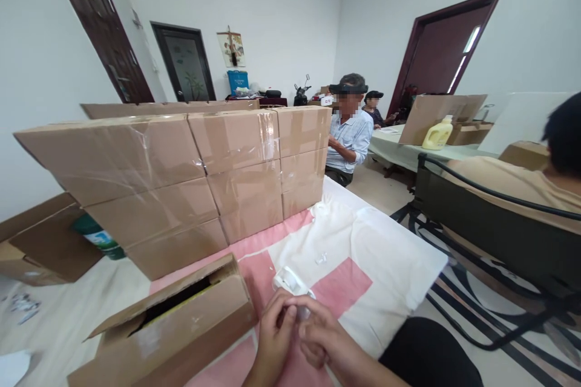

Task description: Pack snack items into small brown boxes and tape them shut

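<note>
My left hand (275, 321) and my right hand (323, 334) meet low in the middle of the view, above the table. The fingers of both are bent and pressed together around a small pale thing (303, 313). It is mostly covered by the fingers, so its kind cannot be made out. Just beyond the fingertips lies a white rounded plastic object (290, 281) with a ring-like end. A small clear scrap (321, 258) rests farther back on the pink and white cloth (342, 284). Left of my hands stands a long cardboard box (181, 326), its top flap partly raised.
Taped cardboard boxes (245, 163) form a wall across the table's far left side. A person in a light shirt (356, 136) is behind it. Another person sits at right in a dark-framed chair (490, 230). A yellow jug (438, 134) stands on the farther table.
</note>
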Available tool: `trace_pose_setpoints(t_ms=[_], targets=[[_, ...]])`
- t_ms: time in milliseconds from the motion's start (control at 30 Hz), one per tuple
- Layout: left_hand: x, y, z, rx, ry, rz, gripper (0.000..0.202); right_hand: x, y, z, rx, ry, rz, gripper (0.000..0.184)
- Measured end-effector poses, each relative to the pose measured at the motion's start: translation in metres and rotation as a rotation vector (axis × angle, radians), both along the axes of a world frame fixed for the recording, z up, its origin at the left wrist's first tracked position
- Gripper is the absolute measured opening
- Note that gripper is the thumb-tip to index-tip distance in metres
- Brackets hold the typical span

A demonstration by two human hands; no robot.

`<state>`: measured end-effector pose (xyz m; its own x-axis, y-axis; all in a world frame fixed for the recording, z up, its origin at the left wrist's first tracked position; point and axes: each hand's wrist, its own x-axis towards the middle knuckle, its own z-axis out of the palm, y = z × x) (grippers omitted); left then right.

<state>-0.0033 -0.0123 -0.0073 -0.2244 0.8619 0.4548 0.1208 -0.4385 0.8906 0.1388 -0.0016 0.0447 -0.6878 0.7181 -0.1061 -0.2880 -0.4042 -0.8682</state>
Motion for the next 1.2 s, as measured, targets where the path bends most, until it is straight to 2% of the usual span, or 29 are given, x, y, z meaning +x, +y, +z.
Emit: trace_pose_setpoints(t_ms=[200,300,433,600,767,900,1033,1200], targets=[[0.000,0.000,0.000,0.025,0.088,0.019,0.039,0.008,-0.005,0.009,-0.154,0.107,-0.019,0.052],[0.000,-0.002,-0.001,-0.010,0.049,0.030,0.036,0.012,-0.006,0.010,-0.173,0.131,-0.006,0.046],[0.000,-0.004,-0.001,-0.032,-0.021,0.060,0.043,0.012,-0.005,0.008,-0.161,0.141,0.016,0.033],[0.003,-0.006,0.003,-0.007,0.072,0.006,0.048,0.010,-0.005,-0.001,-0.154,0.220,0.031,0.019],[0.007,-0.012,0.014,0.078,0.249,0.043,0.046,0.016,-0.002,-0.001,-0.272,0.349,0.134,0.028],[0.004,-0.014,0.016,0.040,0.258,0.041,0.045,0.025,0.001,0.007,-0.303,0.420,0.200,0.043],[0.002,-0.014,0.011,0.030,0.239,0.017,0.039,0.029,0.003,0.012,-0.310,0.402,0.266,0.040],[0.003,-0.016,0.012,0.055,0.244,0.020,0.038,0.029,0.001,0.014,-0.316,0.311,0.244,0.039]])
